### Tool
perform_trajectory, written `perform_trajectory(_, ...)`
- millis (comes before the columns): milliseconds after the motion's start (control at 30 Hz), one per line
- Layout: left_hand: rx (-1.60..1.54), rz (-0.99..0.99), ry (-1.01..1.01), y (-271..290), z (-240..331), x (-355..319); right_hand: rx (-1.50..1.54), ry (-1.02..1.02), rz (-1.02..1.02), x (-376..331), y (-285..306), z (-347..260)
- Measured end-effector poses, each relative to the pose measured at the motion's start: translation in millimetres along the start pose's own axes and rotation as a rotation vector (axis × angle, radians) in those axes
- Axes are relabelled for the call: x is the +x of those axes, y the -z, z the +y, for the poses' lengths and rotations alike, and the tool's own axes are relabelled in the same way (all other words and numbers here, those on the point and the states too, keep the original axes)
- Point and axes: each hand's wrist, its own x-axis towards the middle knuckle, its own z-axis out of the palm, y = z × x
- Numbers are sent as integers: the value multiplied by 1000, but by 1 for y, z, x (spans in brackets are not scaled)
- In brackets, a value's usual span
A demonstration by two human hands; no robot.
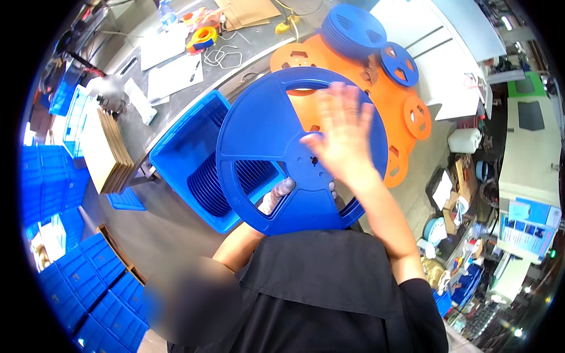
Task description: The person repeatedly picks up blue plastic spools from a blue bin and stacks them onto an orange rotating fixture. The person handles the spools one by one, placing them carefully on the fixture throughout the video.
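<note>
A large blue plastic reel (259,129) with cut-out windows and a small centre hole is held up in front of my body. My left hand (276,196) grips its lower part. The thumb, in a whitish cover, shows in the lower left window; a covered fingertip shows in the lower right one, and the other fingers are hidden behind the reel. Over the reel's upper right part, my right hand (344,129) is spread flat with fingers apart, slightly blurred. I cannot tell whether it touches the surface. Left of the reel, a blue bin (182,141) holds several blue discs (207,185) standing on edge.
Orange reels (388,112) lie beyond, with a stack of blue reels (353,32) and a smaller blue reel (399,63) on them. A grey workbench (235,50) carries papers, tape and a cable. Blue crates (94,276) are stacked at left. A blurred dark shape (194,300) is near my left arm.
</note>
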Motion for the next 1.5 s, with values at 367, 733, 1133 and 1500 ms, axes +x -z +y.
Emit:
perform_trajectory(367, -1, -33, -154, 18, -13, -8, 87, 266, -307, 14, -13, 55)
perform_trajectory(733, -126, -112, -306, 36, 23, 4, 1469, -637, 120, -88, -58, 30)
perform_trajectory(1133, -128, 143, -480, 88, 53, -24, 1979, -724, 487, -52, -6, 60)
perform_trajectory(1500, 71, 101, -591, 31, 52, -54, 1509, -446, 733, -42, 46, 52)
